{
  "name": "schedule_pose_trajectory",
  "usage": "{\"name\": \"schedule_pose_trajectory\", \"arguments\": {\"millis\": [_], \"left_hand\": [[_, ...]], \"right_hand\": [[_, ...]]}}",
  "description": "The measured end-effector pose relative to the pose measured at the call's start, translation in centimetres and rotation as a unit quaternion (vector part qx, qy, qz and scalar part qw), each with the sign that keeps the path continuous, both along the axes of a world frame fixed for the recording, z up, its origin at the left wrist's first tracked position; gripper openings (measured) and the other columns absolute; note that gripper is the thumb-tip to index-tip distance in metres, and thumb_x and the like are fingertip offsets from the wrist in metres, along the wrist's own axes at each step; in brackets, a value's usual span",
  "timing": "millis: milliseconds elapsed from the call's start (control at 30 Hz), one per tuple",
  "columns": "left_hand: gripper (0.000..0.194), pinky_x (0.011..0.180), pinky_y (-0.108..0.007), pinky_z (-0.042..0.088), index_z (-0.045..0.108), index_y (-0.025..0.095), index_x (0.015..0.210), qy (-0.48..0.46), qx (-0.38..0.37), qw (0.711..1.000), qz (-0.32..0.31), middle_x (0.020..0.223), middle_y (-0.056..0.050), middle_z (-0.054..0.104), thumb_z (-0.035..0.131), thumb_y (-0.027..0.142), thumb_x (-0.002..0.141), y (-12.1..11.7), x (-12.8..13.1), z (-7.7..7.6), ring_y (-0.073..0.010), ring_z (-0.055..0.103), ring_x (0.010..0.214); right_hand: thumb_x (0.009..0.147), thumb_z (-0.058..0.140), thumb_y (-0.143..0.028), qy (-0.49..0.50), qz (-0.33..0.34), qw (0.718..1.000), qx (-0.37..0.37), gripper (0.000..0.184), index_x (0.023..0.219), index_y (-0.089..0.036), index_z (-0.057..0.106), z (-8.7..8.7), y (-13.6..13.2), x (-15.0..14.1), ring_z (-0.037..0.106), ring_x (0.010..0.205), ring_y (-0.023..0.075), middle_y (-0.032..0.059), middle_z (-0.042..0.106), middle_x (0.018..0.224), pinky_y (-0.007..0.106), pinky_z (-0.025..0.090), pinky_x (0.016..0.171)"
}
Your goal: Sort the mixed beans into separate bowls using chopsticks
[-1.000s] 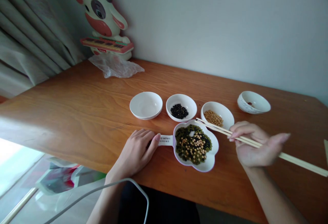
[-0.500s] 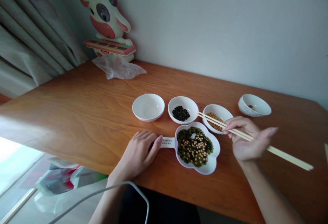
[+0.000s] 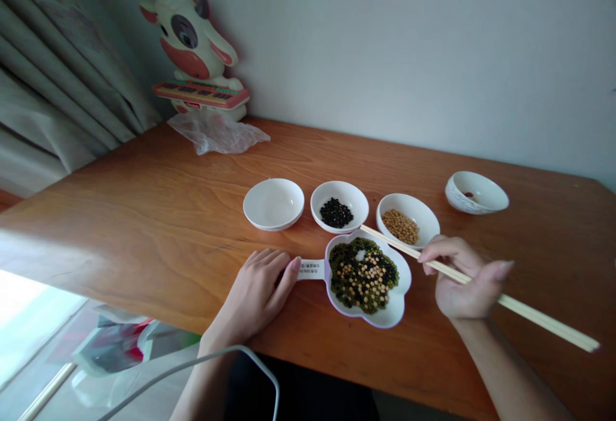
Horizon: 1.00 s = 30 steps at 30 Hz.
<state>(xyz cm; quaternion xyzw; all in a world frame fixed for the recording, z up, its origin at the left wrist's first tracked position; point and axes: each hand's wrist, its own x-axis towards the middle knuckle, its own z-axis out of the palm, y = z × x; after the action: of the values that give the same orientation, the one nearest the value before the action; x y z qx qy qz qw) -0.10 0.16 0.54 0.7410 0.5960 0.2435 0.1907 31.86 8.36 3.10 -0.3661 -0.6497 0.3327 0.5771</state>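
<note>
My left hand [image 3: 262, 289] is closed round the white handle of a flower-shaped dish [image 3: 397, 315] with a lilac rim. Green, black and tan beans lie mixed in that dish. In my right hand [image 3: 464, 280] is a pair of chopsticks [image 3: 539, 323], held nearly together, their tips above the dish's far edge. Behind the dish stand a white bowl [image 3: 273, 205] with nothing visible in it, a bowl of black beans [image 3: 360, 197] and a bowl of tan soybeans [image 3: 427, 212]. I see nothing between the chopstick tips.
A patterned white bowl [image 3: 488, 196] with a few small bits inside stands at the back right. At the back left are a cow toy with a keyboard [image 3: 197, 55] and a crumpled plastic bag [image 3: 221, 133]. A grey cable [image 3: 216, 352] crosses in front of my left forearm.
The chopstick tips have moved down and slightly left, from in front of the bowls to over the dish's far edge, and drawn together. My left hand still holds the handle.
</note>
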Motion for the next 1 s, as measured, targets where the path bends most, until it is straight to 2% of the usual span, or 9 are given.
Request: {"name": "schedule_pose_trajectory", "arguments": {"millis": [100,233,433,633,767,900,1000], "left_hand": [[0.036,0.083,-0.039,0.041,0.051,0.023,0.083,0.001,-0.003,1.0,0.0,0.085,-0.004,0.065,0.039,0.037,0.114,0.0,0.0,-0.1,-0.0225,0.058,0.081],[0.037,0.083,-0.039,0.042,0.051,0.023,0.082,0.001,-0.004,1.0,0.007,0.084,-0.004,0.065,0.038,0.038,0.114,0.0,-0.1,-0.3,-0.0225,0.058,0.081],[0.037,0.081,-0.038,0.043,0.054,0.023,0.082,-0.004,0.009,1.0,0.007,0.083,-0.005,0.066,0.039,0.037,0.113,0.0,0.0,-0.3,-0.0225,0.06,0.079],[0.038,0.08,-0.038,0.042,0.05,0.023,0.08,-0.002,0.004,1.0,0.009,0.081,-0.004,0.064,0.039,0.037,0.113,0.0,0.1,-0.1,-0.0222,0.058,0.077],[0.038,0.08,-0.037,0.041,0.048,0.023,0.08,0.001,-0.003,1.0,0.012,0.081,-0.003,0.062,0.039,0.037,0.114,-0.1,0.1,-0.1,-0.0221,0.056,0.078],[0.038,0.079,-0.037,0.041,0.047,0.023,0.08,0.0,-0.005,1.0,0.014,0.081,-0.003,0.062,0.038,0.038,0.114,-0.1,0.0,-0.2,-0.0221,0.056,0.078],[0.038,0.079,-0.037,0.041,0.048,0.023,0.08,0.001,-0.004,1.0,0.014,0.081,-0.003,0.062,0.039,0.037,0.114,-0.1,0.0,-0.3,-0.0224,0.056,0.079]], "right_hand": [[0.099,0.031,-0.08,0.003,-0.007,1.0,-0.019,0.078,0.07,-0.024,0.075,0.2,-0.2,-0.1,0.048,0.049,0.0195,0.0045,0.053,0.051,0.036,0.035,0.05],[0.105,0.036,-0.066,0.01,-0.017,0.999,-0.041,0.069,0.064,-0.024,0.073,0.6,-0.1,-0.3,0.049,0.049,0.0178,0.004,0.052,0.049,0.035,0.034,0.049],[0.107,0.048,-0.053,-0.002,-0.006,0.997,-0.081,0.057,0.065,-0.022,0.07,1.2,0.1,-0.5,0.052,0.049,0.016,0.004,0.059,0.053,0.032,0.038,0.047],[0.106,0.055,-0.052,-0.04,0.045,0.989,-0.132,0.05,0.068,-0.021,0.066,1.9,0.5,-0.7,0.052,0.049,0.012,0.0011,0.059,0.055,0.026,0.04,0.046],[0.106,0.056,-0.05,-0.052,0.074,0.984,-0.153,0.046,0.074,-0.02,0.069,1.6,0.7,-0.6,0.054,0.052,0.0117,0.0006,0.061,0.059,0.025,0.042,0.048],[0.108,0.054,-0.045,-0.112,0.11,0.979,-0.132,0.041,0.079,-0.021,0.071,1.2,0.6,-0.6,0.056,0.057,0.0115,0.0003,0.063,0.064,0.024,0.043,0.052],[0.104,0.063,-0.041,-0.149,0.141,0.971,-0.121,0.032,0.081,-0.021,0.073,1.2,0.4,-0.6,0.058,0.062,0.0122,0.0006,0.066,0.07,0.025,0.045,0.055]]}}
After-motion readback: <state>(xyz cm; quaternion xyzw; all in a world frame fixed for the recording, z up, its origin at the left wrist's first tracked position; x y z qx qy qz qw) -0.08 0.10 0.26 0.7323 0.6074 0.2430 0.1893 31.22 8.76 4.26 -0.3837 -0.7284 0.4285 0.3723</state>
